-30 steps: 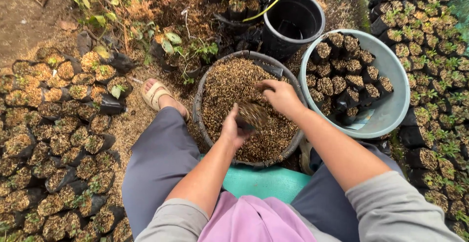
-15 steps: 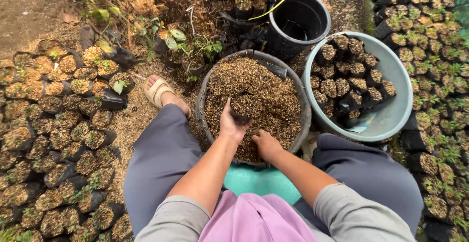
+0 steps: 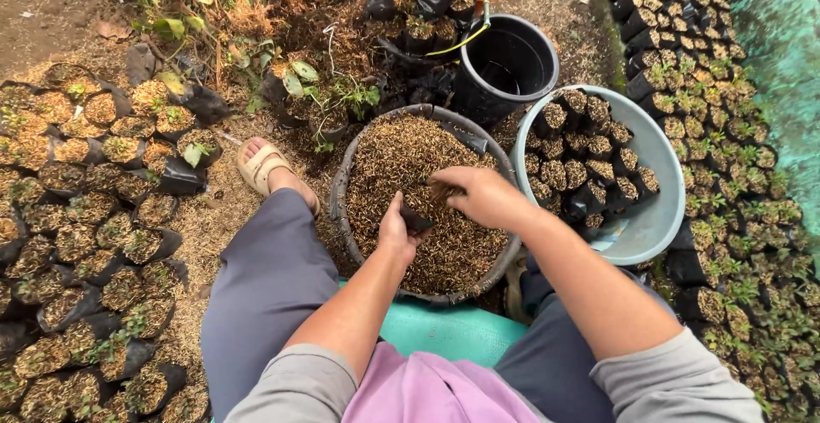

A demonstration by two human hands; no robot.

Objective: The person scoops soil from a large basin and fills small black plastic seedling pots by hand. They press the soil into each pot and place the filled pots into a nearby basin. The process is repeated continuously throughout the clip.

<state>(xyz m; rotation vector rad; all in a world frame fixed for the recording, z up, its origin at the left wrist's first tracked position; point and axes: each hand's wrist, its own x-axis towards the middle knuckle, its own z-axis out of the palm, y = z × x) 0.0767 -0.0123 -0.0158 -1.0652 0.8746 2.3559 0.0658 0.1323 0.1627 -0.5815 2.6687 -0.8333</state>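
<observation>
A: How much is seen to be done?

B: The pale blue basin, at the right of the frame, is about half packed with filled black bags; its near side is bare. Many more filled bags are ranged on the ground at the left and far right. The grey tub at the centre is heaped with brown husk mix, so plenty appears left.

A: Where is the bag in hand?

B: A small black bag is held at the centre, just above the mix. The left hand is clamped on it from below. The right hand is cupped at its mouth, fingers together, mix seemingly pinched in them.
</observation>
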